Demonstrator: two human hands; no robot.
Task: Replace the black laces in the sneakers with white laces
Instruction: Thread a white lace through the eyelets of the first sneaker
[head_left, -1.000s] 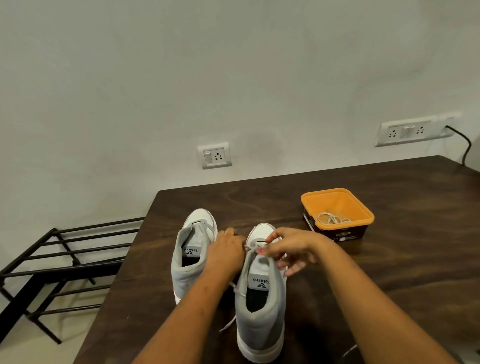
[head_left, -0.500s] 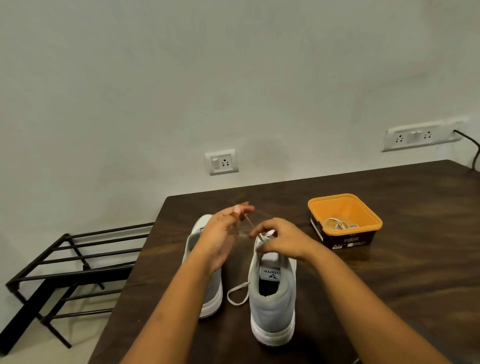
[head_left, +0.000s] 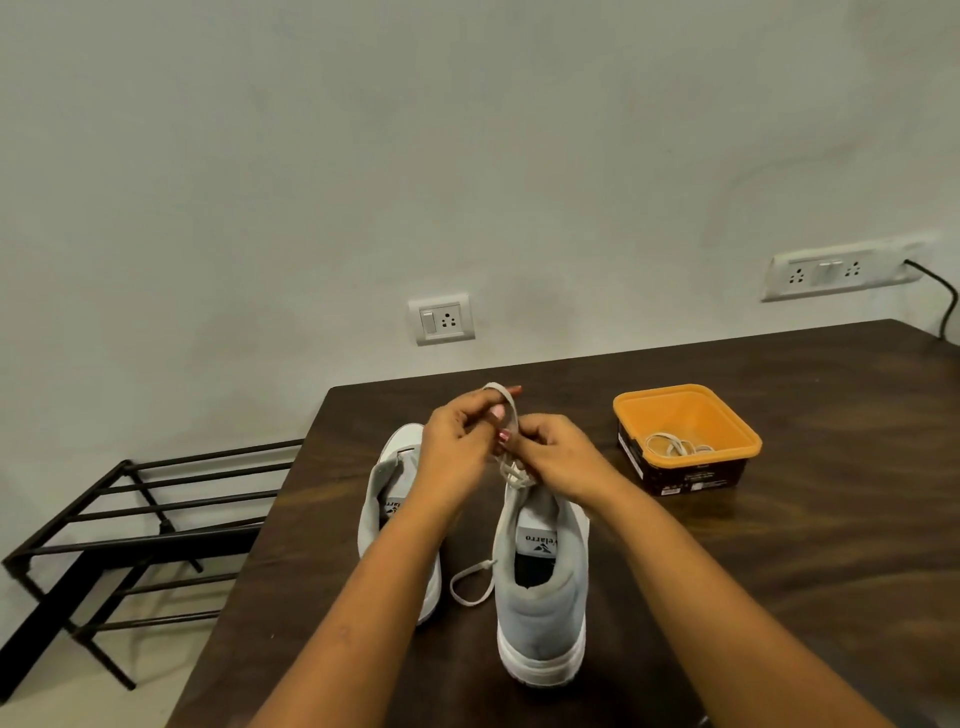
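Square orange plastic tub (head_left: 691, 413): coiled white laces (head_left: 675, 446) inside; well clear of edges of dark wooden table (head_left: 805, 571). Left hand (head_left: 457, 447), right hand (head_left: 556, 457): both pinching white lace loop (head_left: 511, 410) above grey sneaker (head_left: 540, 613).

Wood, cloth, plastic, metal.
The table (head_left: 779, 571) is dark wood with soft sheen; the sneakers (head_left: 540, 618) are matt cloth on smooth soles; the lace (head_left: 470, 587) is woven cloth; the tub (head_left: 748, 437), smooth plastic; the rack (head_left: 156, 500), matt metal.
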